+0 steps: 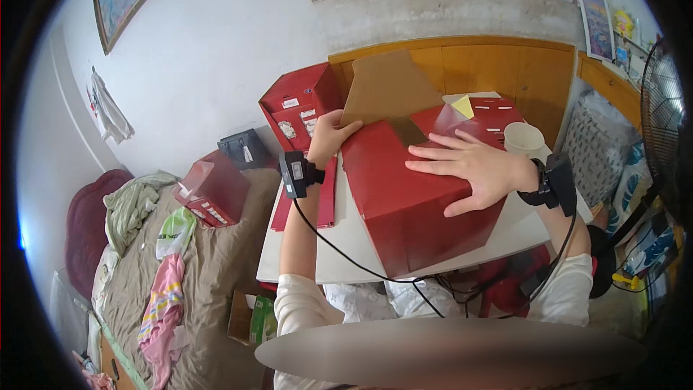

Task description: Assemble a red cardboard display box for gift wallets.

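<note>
Red cardboard box (390, 188), glossy smooth faces, sharp folded edges, sits on white counter (350, 230) in front of the person. Matte brown kraft flap (390, 87) sticks up at its far left edge, angular outline.

Right hand (476, 170) spread flat on the box's red top, fingers splayed, thumb out toward the near edge. Left hand (328, 139) at the far left corner beside the flap, thumb extended along the edge, other fingers mostly hidden; can't tell if it pinches the board. Boxy black devices on both wrists, thin black cables.

Behind the left hand: second red box (299, 97), upright, white labels on front. Flat red cardboard strips (326, 198) on the counter near the left forearm. Right of the flap: yellow paper piece (463, 107), red board with white slots (498, 110), round cream cup (523, 137).

Left side: bed (216, 267) with wrinkled brown fabric, carrying another red box (224, 188), pink striped garment (162, 303) lying crumpled. Dark structured handbag (245, 150) near that box. Wood panel (534, 72) behind the counter.
</note>
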`<act>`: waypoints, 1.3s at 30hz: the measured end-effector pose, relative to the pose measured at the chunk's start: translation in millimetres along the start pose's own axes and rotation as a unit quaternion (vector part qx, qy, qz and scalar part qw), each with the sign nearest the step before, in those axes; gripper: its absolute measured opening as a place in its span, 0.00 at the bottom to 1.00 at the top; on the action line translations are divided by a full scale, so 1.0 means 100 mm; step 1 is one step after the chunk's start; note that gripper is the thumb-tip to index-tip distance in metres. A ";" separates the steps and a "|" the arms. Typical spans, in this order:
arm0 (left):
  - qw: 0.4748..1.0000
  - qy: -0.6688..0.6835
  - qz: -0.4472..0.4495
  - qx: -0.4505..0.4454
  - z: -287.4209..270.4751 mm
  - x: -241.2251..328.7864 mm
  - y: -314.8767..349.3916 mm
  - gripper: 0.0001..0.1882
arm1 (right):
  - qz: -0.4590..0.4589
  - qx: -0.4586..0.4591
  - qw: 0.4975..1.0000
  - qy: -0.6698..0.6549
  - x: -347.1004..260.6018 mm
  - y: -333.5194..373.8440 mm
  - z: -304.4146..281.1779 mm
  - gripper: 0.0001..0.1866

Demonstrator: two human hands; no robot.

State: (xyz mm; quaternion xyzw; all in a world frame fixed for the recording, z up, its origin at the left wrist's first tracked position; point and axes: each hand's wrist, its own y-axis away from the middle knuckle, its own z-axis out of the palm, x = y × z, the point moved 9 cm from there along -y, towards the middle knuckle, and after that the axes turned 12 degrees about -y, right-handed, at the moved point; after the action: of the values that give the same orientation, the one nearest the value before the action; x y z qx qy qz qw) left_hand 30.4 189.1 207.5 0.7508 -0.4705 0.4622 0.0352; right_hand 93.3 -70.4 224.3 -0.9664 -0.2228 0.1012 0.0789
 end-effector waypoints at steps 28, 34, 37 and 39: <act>0.945 -0.269 0.183 -0.040 0.17 1.09 1.42 0.33 | 0.155 0.245 0.818 -0.497 1.21 0.17 0.11 0.30; 0.987 -0.084 0.111 0.080 0.00 0.79 1.50 0.34 | 0.132 0.359 0.638 -0.669 1.20 0.15 0.27 0.29; 0.985 -0.093 0.127 0.076 0.00 0.79 1.50 0.34 | 0.117 0.398 0.599 -0.684 1.24 0.16 0.29 0.29; 0.987 -0.080 0.121 0.073 -0.01 0.79 1.51 0.33 | 0.109 0.410 0.590 -0.687 1.27 0.17 0.30 0.28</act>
State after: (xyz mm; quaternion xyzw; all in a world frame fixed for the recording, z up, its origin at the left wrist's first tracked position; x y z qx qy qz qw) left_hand -71.7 52.9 207.8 0.7234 -0.5242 0.4345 -0.1143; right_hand 204.9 -25.3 171.4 -0.4922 -0.0389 0.8237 0.2788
